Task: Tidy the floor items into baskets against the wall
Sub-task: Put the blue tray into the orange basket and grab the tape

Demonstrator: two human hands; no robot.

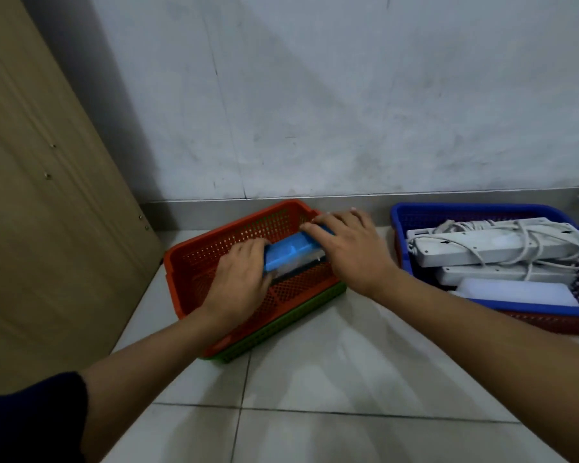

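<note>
hands are seen over an orange basket (194, 262) nested in a green basket (281, 320) on the tiled floor (315, 379) by the wall (315, 95). a blue box (290, 253) is held low inside the orange basket, its ends gripped by the curled fingers of the left hand (239, 279) and the right hand (348, 252). white power strips (495, 245) with coiled cords are seen lying in a blue basket (415, 212) to the right, just beside the wall.

Two bare forearms. Left arm (141, 372) has a dark navy sleeve (30, 419) pushed up near elbow. Right arm (482, 332) shows no sleeve.
</note>
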